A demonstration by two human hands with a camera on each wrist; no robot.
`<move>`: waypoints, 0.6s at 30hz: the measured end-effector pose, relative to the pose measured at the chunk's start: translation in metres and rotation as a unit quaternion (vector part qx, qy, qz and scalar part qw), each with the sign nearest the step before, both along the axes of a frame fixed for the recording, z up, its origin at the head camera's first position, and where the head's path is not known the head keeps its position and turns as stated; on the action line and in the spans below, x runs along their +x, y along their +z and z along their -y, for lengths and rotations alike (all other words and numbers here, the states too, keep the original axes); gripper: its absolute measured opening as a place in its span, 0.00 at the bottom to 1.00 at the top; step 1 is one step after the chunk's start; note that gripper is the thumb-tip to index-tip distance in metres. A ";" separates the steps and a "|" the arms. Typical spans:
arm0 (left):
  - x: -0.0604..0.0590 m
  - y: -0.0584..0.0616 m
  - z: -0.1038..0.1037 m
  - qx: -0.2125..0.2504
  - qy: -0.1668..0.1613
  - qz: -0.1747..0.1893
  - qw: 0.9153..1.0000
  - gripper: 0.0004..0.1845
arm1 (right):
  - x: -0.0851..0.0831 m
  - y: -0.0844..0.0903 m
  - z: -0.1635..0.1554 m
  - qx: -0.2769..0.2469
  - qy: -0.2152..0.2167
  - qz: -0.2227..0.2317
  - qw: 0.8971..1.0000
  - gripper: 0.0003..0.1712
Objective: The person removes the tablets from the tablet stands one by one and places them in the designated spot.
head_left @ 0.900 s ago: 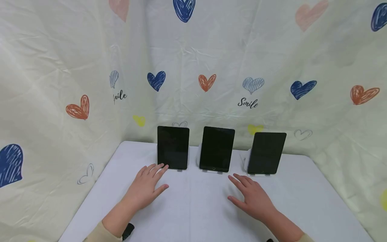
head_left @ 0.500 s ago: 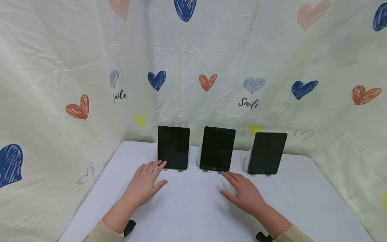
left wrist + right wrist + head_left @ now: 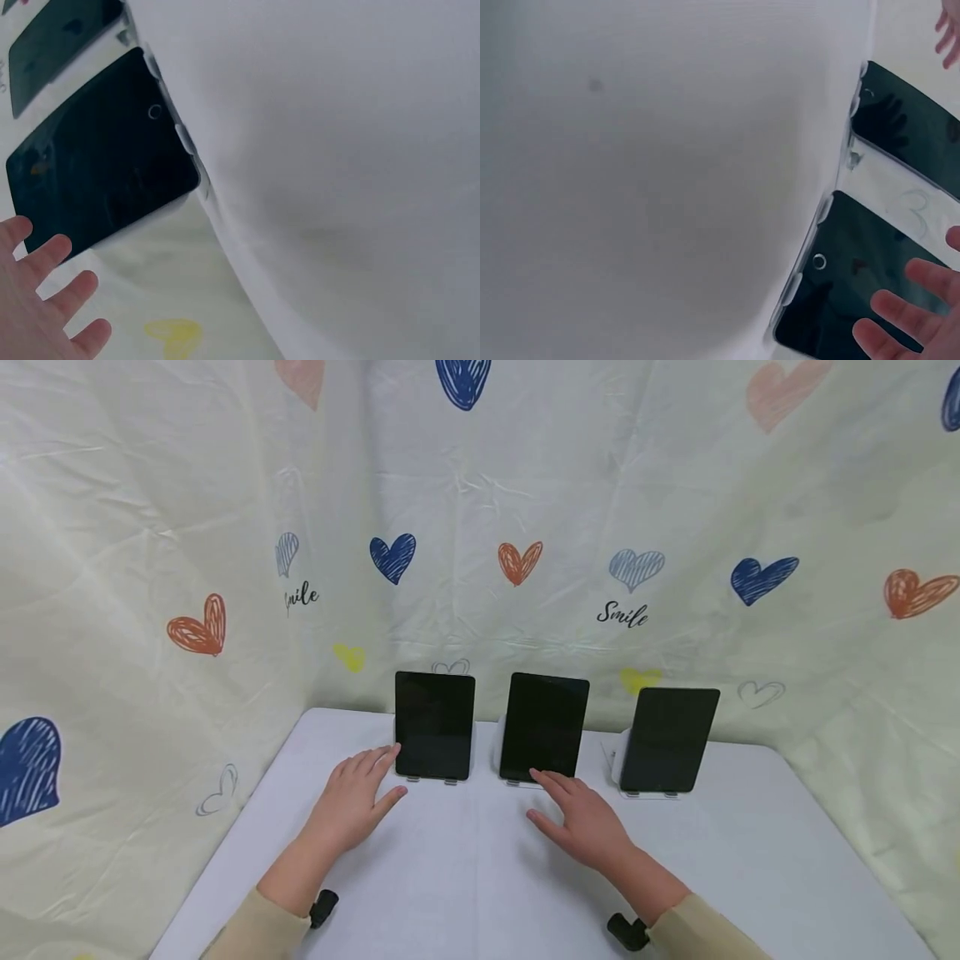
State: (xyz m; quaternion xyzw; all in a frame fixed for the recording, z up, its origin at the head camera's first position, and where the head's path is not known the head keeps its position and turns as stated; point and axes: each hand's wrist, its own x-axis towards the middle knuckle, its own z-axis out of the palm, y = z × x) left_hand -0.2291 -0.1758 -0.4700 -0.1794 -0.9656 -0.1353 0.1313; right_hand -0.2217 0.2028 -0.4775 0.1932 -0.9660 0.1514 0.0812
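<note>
Three dark-screened tablets lean back on stands in a row: a left tablet (image 3: 435,722), a middle tablet (image 3: 545,722) and a right tablet (image 3: 670,740). My left hand (image 3: 351,803), fingers spread, hovers by the left tablet's left edge; whether a fingertip touches it I cannot tell. Before the lower edge of the middle tablet is my right hand (image 3: 583,823), fingers extended and holding nothing. In the left wrist view, spread fingers (image 3: 46,262) overlap the corner of a tablet (image 3: 97,150). Fingers (image 3: 906,315) cross a tablet screen (image 3: 840,296) in the right wrist view.
The tablets stand toward the back of a white-covered table (image 3: 465,877). Behind and to the sides hangs a pale sheet (image 3: 450,485) printed with hearts and "Smile". A dark wrist camera (image 3: 628,932) sits by the right sleeve, another dark camera (image 3: 324,908) by the left.
My right hand has moved left and forward, from between the middle and right tablets to the middle tablet's lower edge. The left hand has shifted slightly up and left, off the left tablet's lower corner.
</note>
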 end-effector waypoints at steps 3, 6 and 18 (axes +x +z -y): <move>-0.004 -0.002 0.002 0.008 0.005 0.008 1.000 0.39 | -0.003 0.002 0.008 -0.011 -0.003 0.008 1.000 0.40; -0.008 -0.005 0.006 0.012 0.011 0.019 1.000 0.39 | -0.007 0.003 0.016 -0.017 -0.010 0.020 1.000 0.40; -0.027 -0.009 0.015 0.033 0.028 0.048 0.998 0.38 | -0.021 0.013 0.047 -0.040 -0.056 0.058 0.996 0.41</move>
